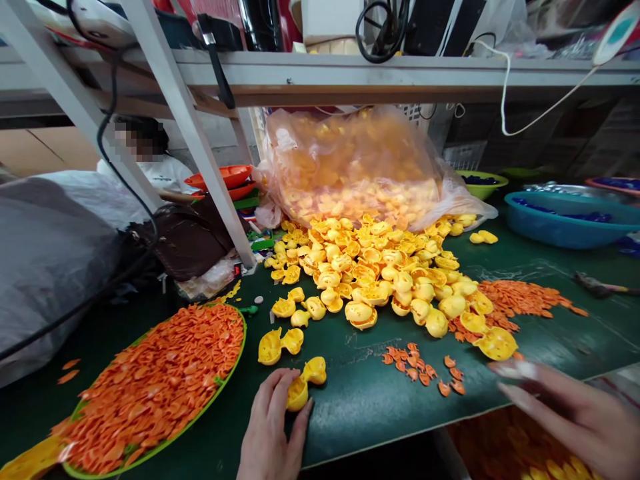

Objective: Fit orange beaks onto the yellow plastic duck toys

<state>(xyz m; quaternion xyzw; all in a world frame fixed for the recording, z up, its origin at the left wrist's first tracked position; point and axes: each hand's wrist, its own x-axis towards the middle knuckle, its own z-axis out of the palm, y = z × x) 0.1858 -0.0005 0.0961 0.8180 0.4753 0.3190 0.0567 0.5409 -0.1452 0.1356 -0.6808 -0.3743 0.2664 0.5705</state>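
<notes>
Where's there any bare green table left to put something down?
There's bare green table between the yellow piece at the left hand and the small orange pieces. Another gap lies between that hand and the orange-filled plate. It's crowded below the plastic bag, where yellow shells pile up.

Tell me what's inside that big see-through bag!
Yellow pieces lie heaped in front of the clear bag, and more yellow ones show through its cloudy plastic. What's deeper inside is covered, so I can't tell.

The left hand (273, 427) holds a yellow shell piece (315, 371).
</notes>
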